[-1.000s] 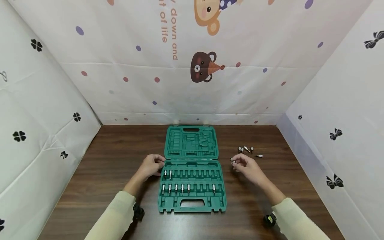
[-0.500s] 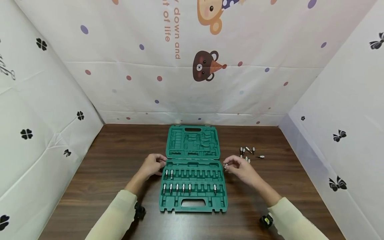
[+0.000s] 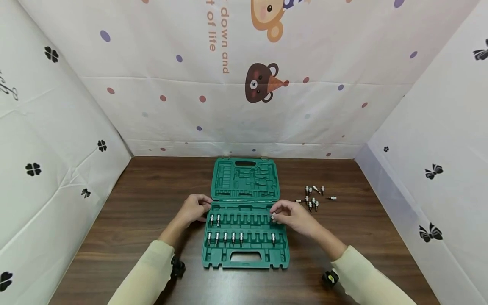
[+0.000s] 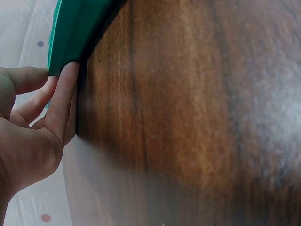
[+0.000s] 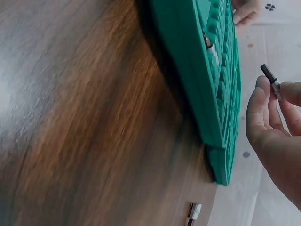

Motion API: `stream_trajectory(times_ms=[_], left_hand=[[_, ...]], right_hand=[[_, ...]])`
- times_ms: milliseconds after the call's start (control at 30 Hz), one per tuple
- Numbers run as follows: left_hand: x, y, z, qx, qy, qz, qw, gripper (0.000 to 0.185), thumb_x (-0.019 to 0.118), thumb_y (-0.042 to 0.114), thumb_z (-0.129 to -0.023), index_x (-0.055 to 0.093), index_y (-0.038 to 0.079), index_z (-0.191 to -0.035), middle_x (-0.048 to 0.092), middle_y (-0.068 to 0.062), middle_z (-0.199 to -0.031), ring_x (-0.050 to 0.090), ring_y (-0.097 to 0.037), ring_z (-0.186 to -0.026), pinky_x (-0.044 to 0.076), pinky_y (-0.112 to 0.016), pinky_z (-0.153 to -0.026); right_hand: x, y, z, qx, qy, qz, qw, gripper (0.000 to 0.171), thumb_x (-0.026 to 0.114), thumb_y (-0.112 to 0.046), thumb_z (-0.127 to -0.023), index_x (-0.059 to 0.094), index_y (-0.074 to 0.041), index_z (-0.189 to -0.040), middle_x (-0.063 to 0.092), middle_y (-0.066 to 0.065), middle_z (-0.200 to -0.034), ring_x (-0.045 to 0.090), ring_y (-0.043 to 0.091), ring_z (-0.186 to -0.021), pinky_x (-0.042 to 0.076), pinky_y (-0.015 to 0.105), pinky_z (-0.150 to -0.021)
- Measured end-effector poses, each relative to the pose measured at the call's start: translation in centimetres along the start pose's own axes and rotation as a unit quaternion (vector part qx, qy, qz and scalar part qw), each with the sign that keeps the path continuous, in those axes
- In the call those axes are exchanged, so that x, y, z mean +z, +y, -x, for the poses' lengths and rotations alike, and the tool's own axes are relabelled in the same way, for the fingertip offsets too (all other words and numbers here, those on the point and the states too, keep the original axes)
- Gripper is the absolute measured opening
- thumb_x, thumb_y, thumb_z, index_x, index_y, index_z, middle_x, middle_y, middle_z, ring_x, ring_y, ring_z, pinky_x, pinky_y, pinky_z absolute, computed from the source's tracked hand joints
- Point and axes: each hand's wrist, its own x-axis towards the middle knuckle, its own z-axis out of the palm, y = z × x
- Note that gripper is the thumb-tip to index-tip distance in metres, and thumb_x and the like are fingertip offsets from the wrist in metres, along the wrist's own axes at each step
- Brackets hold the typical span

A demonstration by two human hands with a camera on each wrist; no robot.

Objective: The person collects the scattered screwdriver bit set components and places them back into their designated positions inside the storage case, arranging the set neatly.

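A green plastic tool case (image 3: pixel 218 256) lies unfolded on the table, its molded lid (image 3: pixel 245 197) toward the wall. Silver bit sockets (image 3: pixel 233 238) stand in some slots of two rows in the near half. My left hand (image 3: pixel 192 208) holds the case's left edge near the hinge, thumb and fingers at the rim in the left wrist view. Over the right end of the far row, my right hand (image 3: pixel 294 217) pinches a bit socket (image 5: pixel 273 84) between thumb and fingertips. Its dark tip points up and away from the fingers in the right wrist view.
Several loose bit sockets (image 3: pixel 313 202) lie on the dark wooden table (image 3: pixel 152 178) to the right of the case. One of them (image 5: pixel 195 211) shows at the bottom of the right wrist view. White printed sheets (image 3: pixel 228 106) enclose the table at back and sides.
My right hand has carried the bit socket left from beside the loose ones to over the case's right part. The left hand stays at the case's edge.
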Motion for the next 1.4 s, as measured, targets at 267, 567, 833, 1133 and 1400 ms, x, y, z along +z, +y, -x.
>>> stream_trajectory(times_ms=[267,567,833,1133,1400], left_hand=[[-0.1,0.1,-0.1,0.000,-0.001,0.001,1.0000,0.020,0.057,0.003,-0.104,0.068,-0.002,-0.119,0.062,-0.018,-0.108,0.066,-0.024,-0.088,0.064,-0.040,-0.070],[-0.2,0.1,-0.4,0.001,-0.002,0.004,1.0000,0.019,0.057,0.003,-0.104,0.068,-0.002,-0.119,0.063,-0.018,-0.107,0.066,-0.024,-0.087,0.065,-0.041,-0.070],[-0.1,-0.1,-0.4,0.007,-0.007,0.004,0.9999,0.020,0.057,0.003,-0.104,0.068,-0.003,-0.119,0.062,-0.018,-0.105,0.066,-0.024,-0.087,0.064,-0.040,-0.069],[0.0,0.0,-0.3,0.004,0.000,0.003,1.0000,0.019,0.057,0.002,-0.104,0.068,-0.003,-0.119,0.062,-0.018,-0.106,0.066,-0.025,-0.088,0.065,-0.040,-0.069],[0.0,-0.1,-0.3,0.001,-0.002,0.004,1.0000,0.019,0.057,0.002,-0.104,0.068,-0.003,-0.118,0.062,-0.017,-0.106,0.066,-0.024,-0.088,0.065,-0.040,-0.069]], right_hand=[[1.2,-0.4,-0.6,-0.024,-0.054,-0.014,0.998,0.016,0.064,-0.006,-0.102,0.067,0.003,-0.114,0.070,0.022,-0.109,0.072,0.028,-0.098,0.062,0.041,-0.085],[2.7,-1.3,-1.3,-0.034,-0.079,0.035,0.996,0.011,0.070,-0.008,-0.099,0.071,-0.006,-0.109,0.072,0.009,-0.105,0.071,0.020,-0.096,0.060,0.025,-0.078],[3.8,-1.5,-1.6,-0.022,-0.097,0.067,0.993,0.011,0.069,-0.008,-0.099,0.073,-0.009,-0.109,0.074,0.003,-0.105,0.071,0.021,-0.097,0.060,0.025,-0.077],[5.0,-1.6,-1.6,-0.046,-0.100,0.173,0.979,0.009,0.071,-0.012,-0.099,0.076,-0.017,-0.104,0.074,-0.007,-0.103,0.063,0.002,-0.084,0.056,0.022,-0.073],[5.8,-1.5,-1.7,-0.058,-0.101,0.204,0.972,0.009,0.072,-0.010,-0.098,0.076,-0.014,-0.105,0.075,-0.004,-0.098,0.066,0.000,-0.085,0.057,0.020,-0.074]])
